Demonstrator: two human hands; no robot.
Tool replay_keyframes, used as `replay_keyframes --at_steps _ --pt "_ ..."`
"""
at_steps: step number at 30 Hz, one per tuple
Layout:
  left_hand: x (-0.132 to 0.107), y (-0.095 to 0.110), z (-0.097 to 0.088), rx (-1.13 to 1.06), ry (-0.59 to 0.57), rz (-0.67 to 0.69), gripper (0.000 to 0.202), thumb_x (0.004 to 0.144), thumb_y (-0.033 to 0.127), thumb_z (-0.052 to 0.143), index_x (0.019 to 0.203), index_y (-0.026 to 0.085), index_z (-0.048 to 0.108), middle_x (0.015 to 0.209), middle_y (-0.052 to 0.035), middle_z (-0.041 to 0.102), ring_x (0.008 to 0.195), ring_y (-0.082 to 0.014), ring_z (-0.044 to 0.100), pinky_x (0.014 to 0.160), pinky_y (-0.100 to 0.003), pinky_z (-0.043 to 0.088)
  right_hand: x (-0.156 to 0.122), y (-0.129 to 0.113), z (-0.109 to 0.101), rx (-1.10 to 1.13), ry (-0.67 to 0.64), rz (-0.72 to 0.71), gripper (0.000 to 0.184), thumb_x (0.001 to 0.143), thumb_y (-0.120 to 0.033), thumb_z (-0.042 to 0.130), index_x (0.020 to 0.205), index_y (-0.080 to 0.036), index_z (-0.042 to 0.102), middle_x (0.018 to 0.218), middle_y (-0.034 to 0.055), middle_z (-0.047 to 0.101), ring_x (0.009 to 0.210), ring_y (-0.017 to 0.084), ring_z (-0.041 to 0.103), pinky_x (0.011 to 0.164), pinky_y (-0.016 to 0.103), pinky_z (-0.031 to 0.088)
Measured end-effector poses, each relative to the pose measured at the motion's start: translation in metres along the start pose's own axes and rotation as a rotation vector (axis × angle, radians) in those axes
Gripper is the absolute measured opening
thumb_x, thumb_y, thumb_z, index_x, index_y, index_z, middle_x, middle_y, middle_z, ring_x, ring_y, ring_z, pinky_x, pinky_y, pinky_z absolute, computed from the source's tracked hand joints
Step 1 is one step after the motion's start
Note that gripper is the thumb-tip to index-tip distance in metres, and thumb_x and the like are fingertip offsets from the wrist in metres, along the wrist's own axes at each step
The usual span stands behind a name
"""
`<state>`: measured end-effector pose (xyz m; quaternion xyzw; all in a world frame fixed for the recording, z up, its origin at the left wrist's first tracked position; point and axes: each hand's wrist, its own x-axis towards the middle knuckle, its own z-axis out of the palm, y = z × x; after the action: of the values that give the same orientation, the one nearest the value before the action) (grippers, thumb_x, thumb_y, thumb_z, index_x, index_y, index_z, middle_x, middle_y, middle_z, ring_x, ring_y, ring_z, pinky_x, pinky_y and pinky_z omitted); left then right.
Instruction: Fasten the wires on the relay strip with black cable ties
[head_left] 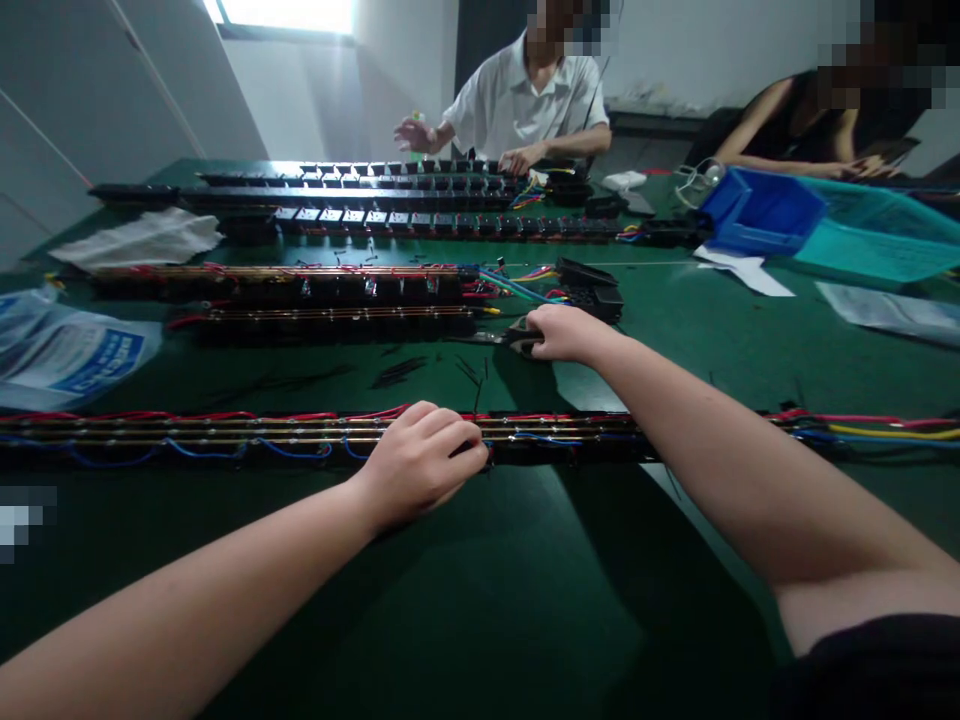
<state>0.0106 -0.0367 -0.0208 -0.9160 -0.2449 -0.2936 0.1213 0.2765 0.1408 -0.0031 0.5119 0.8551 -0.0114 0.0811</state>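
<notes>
Nearest you, one wired strip (pixel 247 432) runs along the middle of the frame, its long axis going straight from left to right; its dark body carries thin brass-coloured rods, three by the look of them, with red wires along the far side and looping blue ones nearer you. Your left hand (pixel 424 458) is curled down on it at centre, thumb and forefinger drawn together over its edge. Beyond it lies a loose scatter of thin black offcuts (pixel 397 372), too blurred to count. Your right hand (pixel 562 333), right of centre, is closed round the handles of one pair of scissors (pixel 517 338), whose metal blades point left, close by the right end of the next strip. Two middle strips (pixel 337 318) lie there, both lengthwise across the frame, with a printed plastic bag (pixel 82 350) at the left edge. Farther back sit a crumpled white sheet (pixel 142 238) at upper left and two smooth plastic bins at upper right, a blue bin (pixel 765 212) and a turquoise bin (pixel 885 232). At least three far strips (pixel 420 226) cross the green worktop (pixel 450 620) beyond, and two co-workers sit at its far side, one in a white shirt (pixel 495 100).
</notes>
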Motion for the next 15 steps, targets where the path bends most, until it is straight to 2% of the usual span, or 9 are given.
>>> replay_keyframes --at_steps 3,7,8,10,12,15 --pt "0.0 -0.001 0.0 -0.008 0.004 0.017 0.01 0.094 0.02 0.055 0.097 0.019 0.064 0.096 -0.0011 0.072 0.084 -0.0168 0.062 0.072 -0.032 0.044 -0.012 0.0 -0.008 -0.027 0.006 0.053 0.039 0.094 -0.039 0.06 0.125 -0.016 0.058 0.125 0.0101 0.06 0.108 0.022 0.062 0.091 0.043 0.055" --pt "-0.001 0.0 -0.001 0.016 0.03 0.052 0.008 0.094 0.018 0.056 0.096 0.019 0.063 0.096 0.0 0.074 0.077 -0.0146 0.063 0.067 -0.03 0.045 -0.043 -0.001 -0.021 -0.016 0.133 0.17 0.037 0.095 -0.041 0.058 0.124 -0.018 0.058 0.125 0.0091 0.06 0.107 0.021 0.062 0.091 0.044 0.054" --pt "-0.001 0.0 -0.001 0.028 0.035 0.066 0.007 0.094 0.018 0.056 0.096 0.018 0.063 0.095 0.0002 0.074 0.074 -0.0136 0.064 0.065 -0.029 0.044 -0.052 -0.002 -0.024 -0.005 0.165 0.185 0.041 0.094 -0.045 0.058 0.124 -0.017 0.057 0.124 0.0094 0.06 0.108 0.022 0.061 0.092 0.044 0.053" --pt "-0.002 0.002 -0.002 0.063 0.04 0.097 0.007 0.093 0.015 0.056 0.097 0.017 0.062 0.094 0.0003 0.074 0.068 -0.0117 0.063 0.061 -0.028 0.044 -0.072 -0.005 -0.032 0.027 0.205 0.205 0.063 0.084 -0.063 0.062 0.119 -0.011 0.055 0.121 0.0179 0.061 0.111 0.03 0.059 0.091 0.04 0.05" --pt "-0.002 0.004 -0.003 0.109 0.038 0.124 0.01 0.091 0.012 0.057 0.098 0.017 0.061 0.092 0.0003 0.075 0.06 -0.0104 0.062 0.055 -0.028 0.042 -0.092 -0.012 -0.04 0.066 0.178 0.216 0.066 0.083 -0.071 0.055 0.112 -0.011 0.054 0.111 0.0175 0.063 0.1 0.029 0.062 0.081 0.037 0.049" --pt "-0.002 0.006 -0.005 0.174 0.027 0.153 0.015 0.088 0.006 0.057 0.099 0.016 0.06 0.087 0.0006 0.074 0.052 -0.0101 0.059 0.049 -0.028 0.038 -0.124 -0.029 -0.047 0.104 0.088 0.172 0.064 0.075 -0.074 0.059 0.105 -0.018 0.055 0.102 0.0113 0.066 0.09 0.026 0.063 0.073 0.033 0.046"
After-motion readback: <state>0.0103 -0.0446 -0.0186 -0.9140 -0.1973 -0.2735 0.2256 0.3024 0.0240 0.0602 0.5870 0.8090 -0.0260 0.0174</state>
